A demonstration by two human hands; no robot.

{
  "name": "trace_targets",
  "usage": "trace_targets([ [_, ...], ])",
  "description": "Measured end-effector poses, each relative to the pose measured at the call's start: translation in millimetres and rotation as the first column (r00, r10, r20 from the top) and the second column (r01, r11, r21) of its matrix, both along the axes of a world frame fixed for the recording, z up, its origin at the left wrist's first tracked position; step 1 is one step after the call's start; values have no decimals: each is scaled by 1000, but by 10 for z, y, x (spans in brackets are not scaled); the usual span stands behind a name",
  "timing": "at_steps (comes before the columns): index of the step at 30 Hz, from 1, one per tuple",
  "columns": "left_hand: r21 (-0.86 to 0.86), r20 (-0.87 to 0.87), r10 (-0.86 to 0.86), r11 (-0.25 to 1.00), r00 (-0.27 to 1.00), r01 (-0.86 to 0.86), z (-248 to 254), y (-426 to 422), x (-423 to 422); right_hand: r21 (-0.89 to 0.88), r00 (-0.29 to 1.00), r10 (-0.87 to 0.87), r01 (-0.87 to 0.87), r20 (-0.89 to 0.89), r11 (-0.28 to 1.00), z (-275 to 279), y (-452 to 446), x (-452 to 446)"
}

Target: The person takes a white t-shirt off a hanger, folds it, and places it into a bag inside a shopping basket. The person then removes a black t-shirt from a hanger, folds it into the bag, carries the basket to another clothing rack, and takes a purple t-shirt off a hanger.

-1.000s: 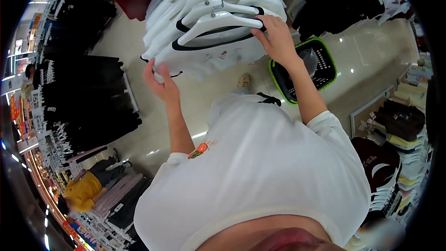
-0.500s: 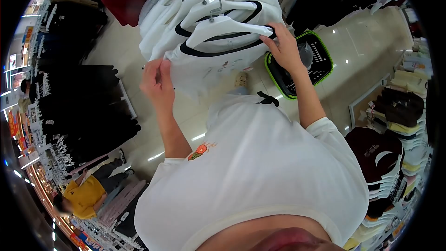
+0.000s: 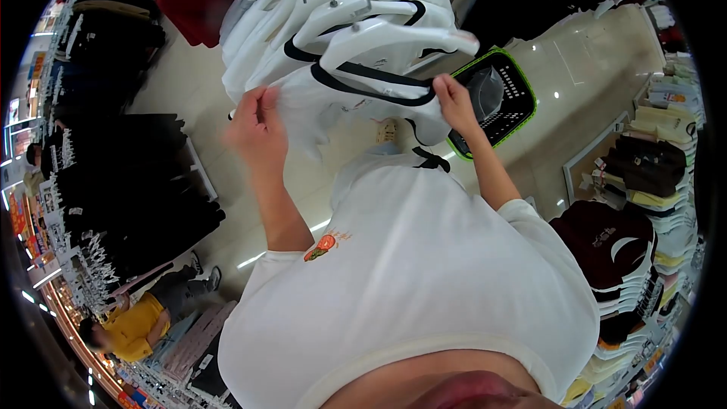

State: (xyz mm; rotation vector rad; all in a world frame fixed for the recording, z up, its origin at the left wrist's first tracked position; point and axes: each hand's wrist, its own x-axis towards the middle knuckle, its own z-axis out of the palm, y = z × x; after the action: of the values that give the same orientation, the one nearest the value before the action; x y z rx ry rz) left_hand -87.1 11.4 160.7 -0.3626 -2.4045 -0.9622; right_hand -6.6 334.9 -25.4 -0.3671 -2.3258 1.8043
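The front white shirt with a black neckband [image 3: 303,106] hangs partly on a white hanger [image 3: 394,36]. My left hand [image 3: 261,123] pinches its shoulder at the left side. Closed on the black neckband at the other side is my right hand [image 3: 454,106], below the hanger's right arm. That arm of the hanger is bare, outside the shirt's neck. Behind it, more white shirts [image 3: 261,38] hang close together on the rack. The print on the front shirt is mostly folded out of sight.
A black basket with a green rim [image 3: 528,79] stands on the floor right of the rack, with a grey item inside. Racks of dark clothes [image 3: 129,182] line the left. A person in a yellow top [image 3: 136,326] is at lower left. More clothes [image 3: 606,242] hang at right.
My right hand has moved from the hanger's end down onto the neckband and pulled it off the right arm. My left hand has closed on the shirt's shoulder.
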Motion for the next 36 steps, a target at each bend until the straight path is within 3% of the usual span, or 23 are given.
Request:
trace_targets([
  [3,25,12,-7,1000,1000,7,-225,-38,-26,39,992,94,-98,86,994,-125,-225,140],
  [6,120,238,38,990,970,-68,-450,-216,4,-15,953,251,-252,167,967,70,-451,241],
  [9,36,350,35,998,936,-50,-722,-516,72,8,899,365,-378,243,926,301,-514,223],
  [12,-72,646,5,996,763,54,-818,-701,251,92,862,436,-472,259,877,291,-409,174],
  [14,-30,804,-79,984,590,174,-903,-730,381,201,852,483,-519,203,831,217,-277,119],
  [15,2,866,-115,974,487,226,-974,-722,438,240,870,447,-489,208,839,258,-256,107],
  [17,61,816,-278,913,507,402,-1294,-680,549,290,890,389,-448,239,846,285,-173,69],
  [19,132,798,-337,906,499,401,-1355,-379,683,373,903,322,-414,284,830,294,-109,34],
  [21,143,804,-373,878,464,457,-1417,-92,767,470,926,319,-376,200,798,356,-90,27],
  [23,295,815,-454,860,361,417,-1341,180,814,609,944,314,-308,101,731,438,-77,-2],
  [26,380,816,-491,853,306,357,-1319,269,747,696,986,161,-90,-37,712,736,0,9],
  [31,495,779,-582,800,233,341,-1312,225,627,538,977,-111,195,-184,820,1084,268,165],
  [32,456,799,-561,801,219,388,-1283,282,606,537,951,-89,242,-295,808,1145,330,185],
  [34,375,833,-517,791,199,484,-1217,427,557,484,939,-86,248,-332,839,1229,408,259],
  [36,274,718,-566,765,405,583,-1239,648,584,543,937,26,179,-348,821,1383,392,340],
])
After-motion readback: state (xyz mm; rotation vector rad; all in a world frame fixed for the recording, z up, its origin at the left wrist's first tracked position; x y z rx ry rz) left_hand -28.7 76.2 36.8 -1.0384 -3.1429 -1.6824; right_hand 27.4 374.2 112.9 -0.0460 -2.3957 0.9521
